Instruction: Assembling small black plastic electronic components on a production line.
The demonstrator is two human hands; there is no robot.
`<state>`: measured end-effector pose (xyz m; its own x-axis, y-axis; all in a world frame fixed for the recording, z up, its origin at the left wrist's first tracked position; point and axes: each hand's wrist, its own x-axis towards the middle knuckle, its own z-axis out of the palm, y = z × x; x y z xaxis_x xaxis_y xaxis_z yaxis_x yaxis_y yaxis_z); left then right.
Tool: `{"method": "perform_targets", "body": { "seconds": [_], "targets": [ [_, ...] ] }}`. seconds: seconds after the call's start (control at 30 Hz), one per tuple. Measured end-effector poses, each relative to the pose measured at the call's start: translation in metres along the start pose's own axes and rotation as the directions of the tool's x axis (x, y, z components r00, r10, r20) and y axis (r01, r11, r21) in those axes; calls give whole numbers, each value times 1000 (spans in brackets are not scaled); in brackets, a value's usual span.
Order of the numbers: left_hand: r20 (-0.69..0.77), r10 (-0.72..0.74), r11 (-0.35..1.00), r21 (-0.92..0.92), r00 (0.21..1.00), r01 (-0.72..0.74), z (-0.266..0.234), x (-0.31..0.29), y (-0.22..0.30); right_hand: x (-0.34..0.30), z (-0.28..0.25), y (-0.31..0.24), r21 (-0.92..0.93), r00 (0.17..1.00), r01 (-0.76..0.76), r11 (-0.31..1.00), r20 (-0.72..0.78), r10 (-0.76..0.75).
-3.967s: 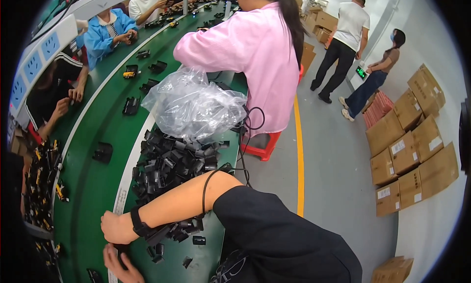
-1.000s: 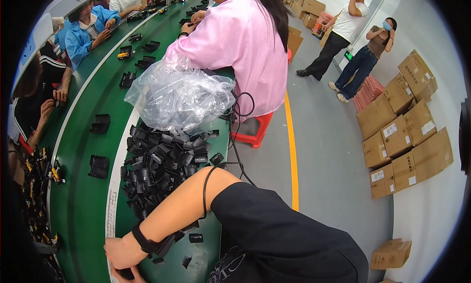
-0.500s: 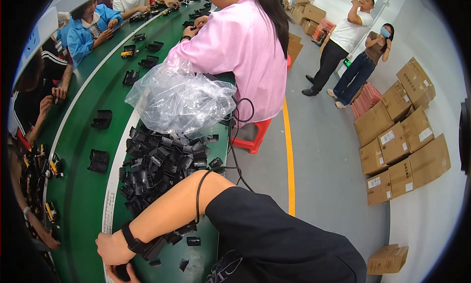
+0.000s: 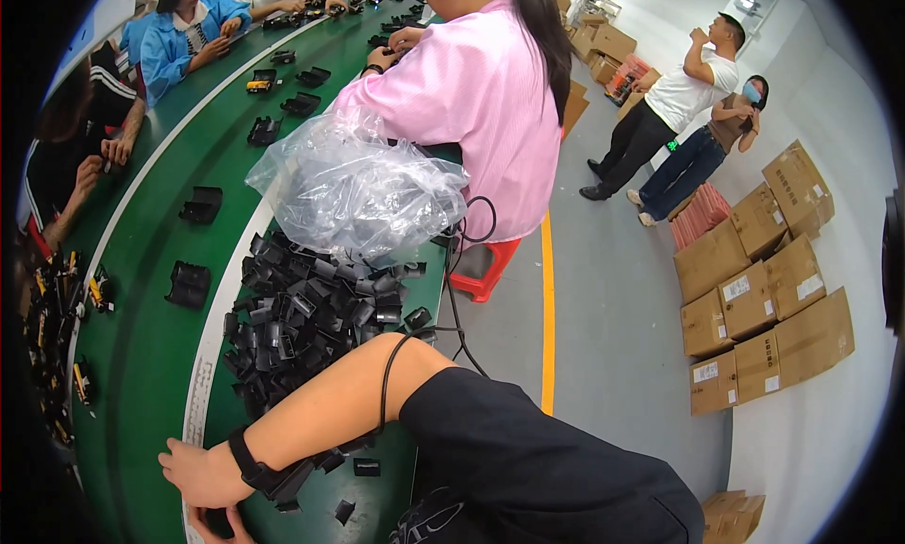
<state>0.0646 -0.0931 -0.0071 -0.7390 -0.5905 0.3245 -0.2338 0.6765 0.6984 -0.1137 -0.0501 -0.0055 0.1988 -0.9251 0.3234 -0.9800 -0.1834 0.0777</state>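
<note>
My right hand (image 4: 203, 473), with a black band on its wrist, reaches across from the right to the pale edge strip of the green line. Its fingers bend down, and whatever they hold is hidden. Below it, at the lower edge, part of my left hand (image 4: 222, 528) shows, with curled fingers around a dark gap or piece that I cannot make out. Under and beyond my right forearm lies a heap of black curved plastic covers (image 4: 311, 308). A few loose covers (image 4: 367, 468) lie nearer me.
A clear plastic bag (image 4: 358, 190) sits behind the heap. Black covers (image 4: 189, 285) ride on the green belt (image 4: 141, 355). A black cable (image 4: 385, 384) crosses my forearm. A person in pink (image 4: 471, 101) works ahead; others sit across. Cartons (image 4: 754, 289) stand at right.
The covers on the belt have moved farther away. My hands have shifted slightly left and keep a similar pose. At the right, a standing person in a mask has lowered their hands.
</note>
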Motion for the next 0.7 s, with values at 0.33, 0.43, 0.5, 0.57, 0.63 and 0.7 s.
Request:
{"method": "perform_targets", "body": {
  "seconds": [0.33,0.43,0.5,0.57,0.63,0.7],
  "targets": [
    [72,2,997,76,997,-7,-1,-1,5,-21,-5,1,3,998,18,1000,-61,-18],
    [82,3,1000,1,997,-3,0,-1,-2,-20,-7,4,123,999,-31,992,12,30],
    [109,7,998,62,994,-14,-2,0,1,-19,-2,2,196,997,-70,978,43,63],
    [93,34,998,47,995,-38,2,-1,-18,-22,-3,3,227,998,-68,972,22,65],
    [76,64,997,27,995,-66,3,-3,-20,-29,-3,4,252,998,-68,965,5,69],
    [97,164,961,211,982,-182,2,3,-4,-35,-4,6,222,997,-52,974,-49,64]
  ]
}}
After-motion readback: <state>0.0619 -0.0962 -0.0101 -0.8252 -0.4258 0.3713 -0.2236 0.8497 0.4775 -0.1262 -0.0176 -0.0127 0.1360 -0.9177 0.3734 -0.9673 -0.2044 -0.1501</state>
